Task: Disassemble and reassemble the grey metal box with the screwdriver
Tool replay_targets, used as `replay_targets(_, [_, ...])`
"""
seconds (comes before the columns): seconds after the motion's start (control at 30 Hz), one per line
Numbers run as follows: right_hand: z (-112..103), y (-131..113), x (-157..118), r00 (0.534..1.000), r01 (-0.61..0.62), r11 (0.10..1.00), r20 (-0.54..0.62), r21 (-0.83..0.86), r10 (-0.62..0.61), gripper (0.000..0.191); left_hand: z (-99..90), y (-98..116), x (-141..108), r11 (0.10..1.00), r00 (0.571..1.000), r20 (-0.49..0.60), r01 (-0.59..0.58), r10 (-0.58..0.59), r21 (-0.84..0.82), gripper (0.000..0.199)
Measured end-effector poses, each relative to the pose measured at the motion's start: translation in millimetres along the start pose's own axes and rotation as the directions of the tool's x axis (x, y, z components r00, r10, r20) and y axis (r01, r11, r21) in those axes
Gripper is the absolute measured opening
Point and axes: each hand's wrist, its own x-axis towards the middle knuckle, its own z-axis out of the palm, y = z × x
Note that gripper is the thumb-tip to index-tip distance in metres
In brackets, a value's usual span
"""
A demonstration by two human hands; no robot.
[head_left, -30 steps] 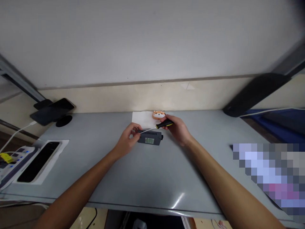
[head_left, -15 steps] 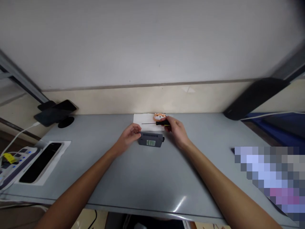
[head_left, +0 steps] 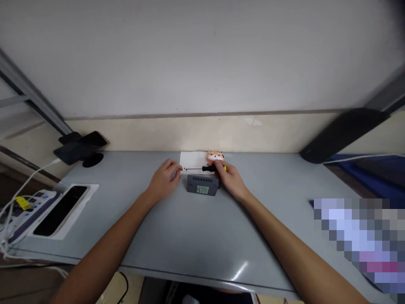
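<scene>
My right hand (head_left: pixel 228 175) holds a black and yellow screwdriver (head_left: pixel 209 168), its thin shaft pointing left over a white paper (head_left: pixel 191 158). Tiny dark specks lie near the tip. My left hand (head_left: pixel 164 179) is at the paper's left edge, thumb and fingertips curled close together; anything between them is too small to make out. Just in front of the paper sits a dark grey box (head_left: pixel 202 185) with vent slots and a pale green label, touched by neither hand as far as I can see. An orange and white animal-face item (head_left: pixel 215 156) lies behind the screwdriver.
On the left of the grey table (head_left: pixel 177 236) are a phone on a stand (head_left: pixel 80 147), a black phone (head_left: pixel 61 211) on white paper and a power strip (head_left: pixel 28 215) with cables. A black cylinder (head_left: pixel 341 135) leans back right; a blurred-out object lies at right.
My left hand has drawn back from the box's left corner towards the paper's edge. The screwdriver has shifted slightly, its tip now near the dark specks. The view has moved a little.
</scene>
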Motion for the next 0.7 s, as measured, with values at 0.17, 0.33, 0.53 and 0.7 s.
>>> replay_targets(0.17, [-4,-5,0,0.999,0.004,1.000,-0.048,0.008,-0.004,0.058,-4.6,11,1,0.981,0.999,0.036,-0.001,0.008,-0.194,0.015])
replay_targets(0.33, [-12,-6,5,0.988,0.003,0.977,-0.154,0.211,0.031,0.055,-4.9,28,-3,0.927,0.989,0.142,0.026,0.030,-0.374,0.023])
replay_targets(0.53, [-31,2,17,0.963,0.010,0.904,-0.249,0.427,0.107,0.046,12.0,31,-7,0.855,0.972,0.193,0.211,-0.134,-0.473,0.014])
replay_targets(0.7, [-40,7,22,0.947,-0.002,0.887,-0.284,0.463,0.150,0.044,20.5,20,-5,0.757,0.937,0.267,0.340,-0.224,-0.558,0.023])
